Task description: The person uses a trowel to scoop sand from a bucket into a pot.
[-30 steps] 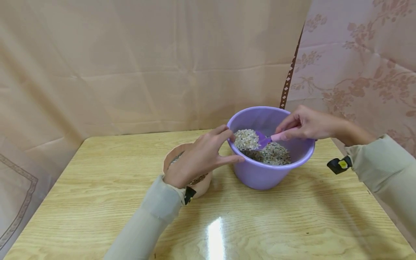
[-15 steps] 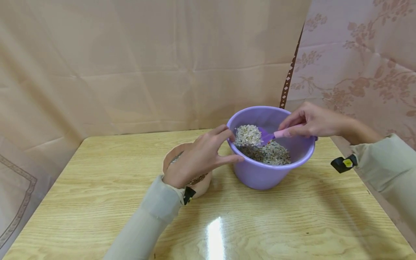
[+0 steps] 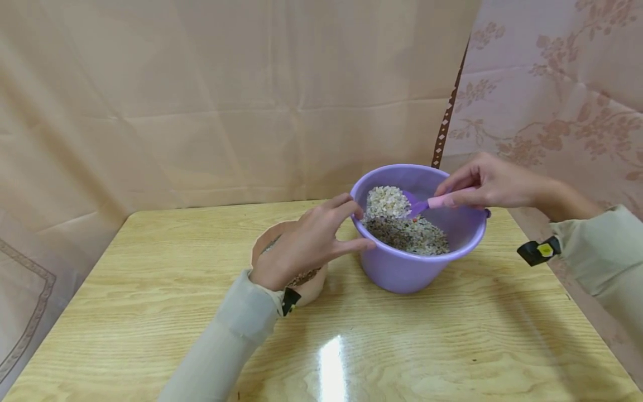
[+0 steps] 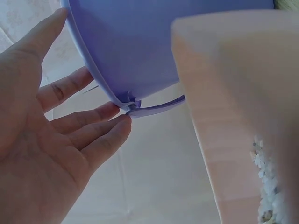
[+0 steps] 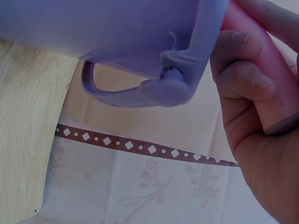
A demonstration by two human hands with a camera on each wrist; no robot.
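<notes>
A heaped scoop (image 3: 397,204) of gravel is held above the purple bucket (image 3: 402,268) by the right hand (image 3: 489,181), its grip pinched on the pink handle; the pot (image 3: 313,285) beside the bucket on the counter (image 3: 150,312) seems only partly filled. The bucket's rim is steadied by the straight fingers of the left hand (image 3: 301,245). The bucket's bail hinge is shown only by the wrist views, the gravel only from the head.

You have soft, even, warm light from above. It makes one white glare streak on the glossy light wooden table (image 3: 331,363), and only weak shadows under the round purple plastic bucket (image 3: 402,271). The head view is sharp, but its edges bend a little. In the left wrist view, the pale pink pot (image 4: 243,112) close to the lens is blurred and very bright. The right wrist view is slightly soft.
</notes>
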